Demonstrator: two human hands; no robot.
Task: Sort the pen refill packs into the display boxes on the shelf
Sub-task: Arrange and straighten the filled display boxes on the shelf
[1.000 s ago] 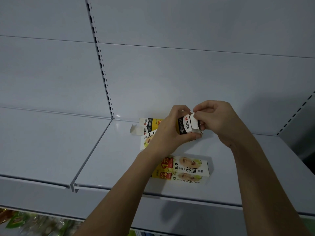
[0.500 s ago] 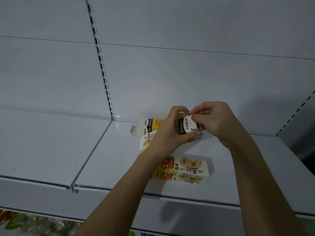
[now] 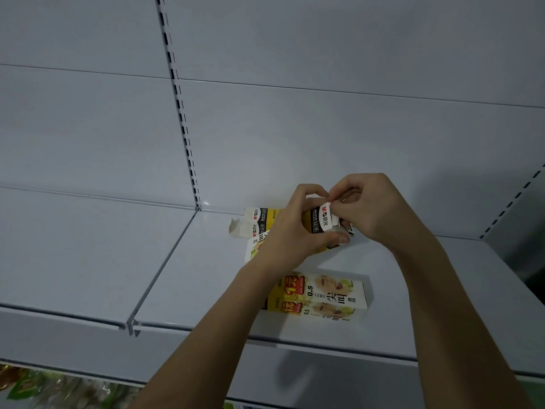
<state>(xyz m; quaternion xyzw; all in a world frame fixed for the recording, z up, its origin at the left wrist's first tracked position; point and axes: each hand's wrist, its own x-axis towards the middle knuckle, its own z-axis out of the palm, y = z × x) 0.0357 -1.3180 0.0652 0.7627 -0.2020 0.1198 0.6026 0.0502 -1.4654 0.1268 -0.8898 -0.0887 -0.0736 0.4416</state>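
My left hand (image 3: 290,231) grips a small yellow, black and white refill box (image 3: 323,221) above the shelf (image 3: 182,278). My right hand (image 3: 374,208) pinches the white end flap of that box with thumb and fingertips. Behind my left hand a similar box (image 3: 259,219) lies on the shelf with its end flap open to the left. A closed yellow and white box (image 3: 324,296) lies flat nearer the shelf's front edge, under my left forearm.
The grey metal shelf is backed by a plain panel with a slotted upright (image 3: 182,122). A second shelf section (image 3: 73,246) adjoins on the left. Colourful packaged goods (image 3: 44,385) show below the shelf at bottom left.
Both hands have stayed in place on the box. My right fingers have shifted slightly on the end flap, which stands a little more lifted.
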